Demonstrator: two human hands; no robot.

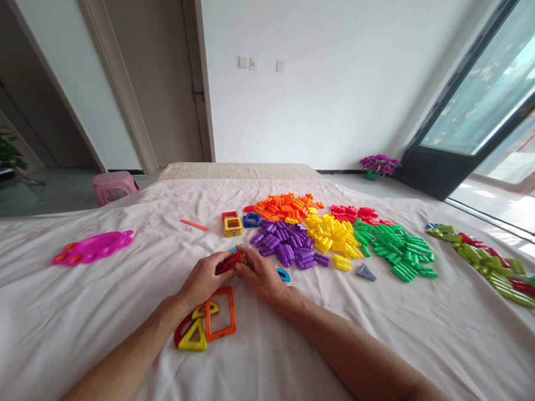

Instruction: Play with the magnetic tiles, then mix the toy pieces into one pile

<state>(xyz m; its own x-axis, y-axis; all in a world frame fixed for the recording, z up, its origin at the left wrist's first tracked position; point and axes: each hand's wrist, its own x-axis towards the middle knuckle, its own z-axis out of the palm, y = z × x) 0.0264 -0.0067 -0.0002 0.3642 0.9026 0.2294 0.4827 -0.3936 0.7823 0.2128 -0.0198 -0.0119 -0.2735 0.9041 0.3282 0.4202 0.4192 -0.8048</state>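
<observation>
Both hands meet over the cloth-covered surface. My left hand (204, 276) and my right hand (263, 275) are closed around a small stack of red pieces (232, 261). A bit of light blue shows just behind the fingers. Below my left hand lie an orange square frame (233, 311), a yellow triangle (193, 337), a yellow rounded piece (212, 308) and a partly covered red piece (180, 328). A blue rounded piece (284, 275) rests beside my right hand. Beyond the hands stand a yellow square stack (233, 227) and blue squares (252, 220).
Past the hands are piles of purple (286, 242), yellow (332, 234), orange (285, 206) and green pieces (402, 248). A purple triangle (366, 272) lies nearer. On the left are a magenta tray (97, 247) and an orange stick (194, 224); a pink stool (115, 185) stands beyond.
</observation>
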